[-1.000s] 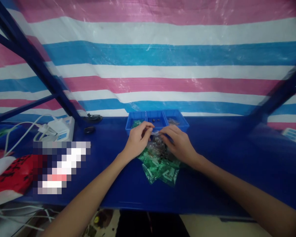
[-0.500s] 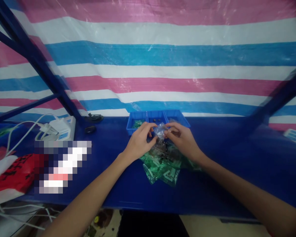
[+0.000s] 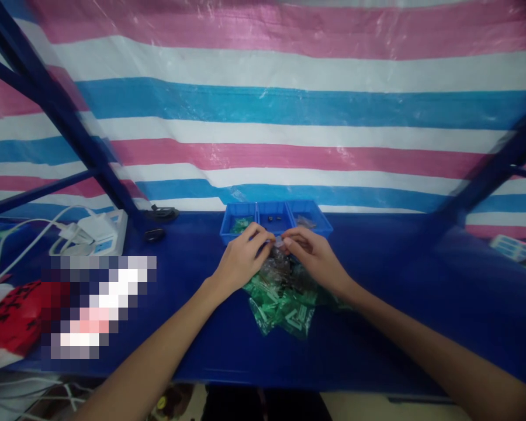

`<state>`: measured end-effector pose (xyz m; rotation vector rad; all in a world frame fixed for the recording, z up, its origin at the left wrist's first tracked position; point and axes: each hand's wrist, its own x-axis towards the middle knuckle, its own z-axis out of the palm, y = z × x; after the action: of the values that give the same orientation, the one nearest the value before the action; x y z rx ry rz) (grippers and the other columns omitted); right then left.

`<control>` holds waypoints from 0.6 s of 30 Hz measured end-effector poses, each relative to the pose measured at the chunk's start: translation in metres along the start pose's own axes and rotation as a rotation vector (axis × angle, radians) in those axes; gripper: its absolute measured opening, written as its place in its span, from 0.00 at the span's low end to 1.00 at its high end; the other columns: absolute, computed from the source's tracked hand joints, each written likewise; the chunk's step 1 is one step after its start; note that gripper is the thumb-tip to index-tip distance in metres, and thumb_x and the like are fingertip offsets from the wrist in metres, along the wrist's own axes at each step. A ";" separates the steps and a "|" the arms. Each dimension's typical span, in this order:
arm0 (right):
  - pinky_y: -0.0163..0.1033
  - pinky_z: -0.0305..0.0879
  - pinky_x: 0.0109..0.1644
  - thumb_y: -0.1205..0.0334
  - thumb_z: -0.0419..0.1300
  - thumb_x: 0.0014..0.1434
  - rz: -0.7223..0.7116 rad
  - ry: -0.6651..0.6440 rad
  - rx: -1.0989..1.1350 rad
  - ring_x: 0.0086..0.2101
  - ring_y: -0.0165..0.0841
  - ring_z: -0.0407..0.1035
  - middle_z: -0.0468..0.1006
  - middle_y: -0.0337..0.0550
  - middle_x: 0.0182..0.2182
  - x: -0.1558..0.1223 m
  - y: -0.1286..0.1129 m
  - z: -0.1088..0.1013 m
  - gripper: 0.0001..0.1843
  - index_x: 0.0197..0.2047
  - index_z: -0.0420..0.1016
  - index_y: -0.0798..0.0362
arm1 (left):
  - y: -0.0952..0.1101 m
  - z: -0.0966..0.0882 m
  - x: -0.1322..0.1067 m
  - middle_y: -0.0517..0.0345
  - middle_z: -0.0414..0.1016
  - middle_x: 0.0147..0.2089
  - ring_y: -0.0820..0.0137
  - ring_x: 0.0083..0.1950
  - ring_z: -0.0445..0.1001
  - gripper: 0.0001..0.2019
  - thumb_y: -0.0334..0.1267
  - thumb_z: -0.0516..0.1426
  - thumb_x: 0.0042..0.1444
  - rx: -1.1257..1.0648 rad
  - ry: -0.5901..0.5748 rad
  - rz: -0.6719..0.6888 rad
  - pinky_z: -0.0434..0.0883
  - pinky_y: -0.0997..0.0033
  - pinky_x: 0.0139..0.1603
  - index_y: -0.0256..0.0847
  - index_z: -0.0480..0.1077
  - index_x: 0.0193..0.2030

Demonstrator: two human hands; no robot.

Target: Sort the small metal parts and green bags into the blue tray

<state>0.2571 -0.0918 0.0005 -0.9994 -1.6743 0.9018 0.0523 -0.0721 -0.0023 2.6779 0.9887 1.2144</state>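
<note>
Between my two hands is a small clear plastic bag (image 3: 279,241), mostly covered by my fingers. My left hand (image 3: 241,260) pinches its left side with thumb and fingertips. On the other side my right hand (image 3: 318,257) grips it with curled fingers. Whatever the bag contains cannot be made out. Below and partly behind the hands lies a heap of green plastic packets (image 3: 281,310), with clear bags of dark items (image 3: 277,268) on top. Just beyond stands a blue three-compartment tray (image 3: 275,209). Green packets (image 3: 240,224), a few dark pieces (image 3: 270,218) and clear packets (image 3: 305,222) lie in its compartments.
On the left of the blue table (image 3: 403,292) are a white power strip (image 3: 116,231) with cables, a dark mouse-like object (image 3: 154,234) and a red bag (image 3: 15,318). Blue frame posts (image 3: 70,123) flank the table before a striped sheet (image 3: 263,105).
The clear bag, plainly visible before, is now mostly hidden as my hands have come closer together around it. The whole view has shifted slightly.
</note>
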 end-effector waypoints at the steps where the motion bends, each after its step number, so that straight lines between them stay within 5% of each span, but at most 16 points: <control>1: 0.42 0.71 0.40 0.51 0.61 0.64 -0.008 0.005 -0.041 0.39 0.37 0.76 0.81 0.44 0.38 0.000 0.000 0.000 0.12 0.45 0.74 0.50 | 0.000 0.000 0.000 0.53 0.70 0.46 0.68 0.45 0.73 0.07 0.33 0.52 0.69 -0.005 0.004 -0.004 0.72 0.67 0.43 0.41 0.70 0.49; 10: 0.38 0.66 0.36 0.62 0.55 0.67 -0.150 0.025 -0.330 0.35 0.34 0.75 0.81 0.40 0.35 -0.001 0.000 0.001 0.07 0.44 0.75 0.49 | 0.002 -0.001 -0.001 0.54 0.74 0.44 0.67 0.45 0.75 0.08 0.34 0.51 0.70 -0.037 -0.004 -0.034 0.74 0.65 0.45 0.41 0.69 0.51; 18: 0.39 0.68 0.34 0.56 0.56 0.67 -0.075 0.046 -0.242 0.28 0.35 0.73 0.78 0.39 0.26 -0.001 0.003 0.000 0.09 0.38 0.74 0.49 | 0.006 0.000 0.000 0.52 0.71 0.50 0.70 0.42 0.75 0.15 0.32 0.54 0.65 -0.032 0.023 -0.044 0.77 0.66 0.42 0.43 0.64 0.58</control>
<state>0.2579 -0.0916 -0.0023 -1.1018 -1.7989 0.6321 0.0552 -0.0767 -0.0012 2.6099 1.0164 1.2439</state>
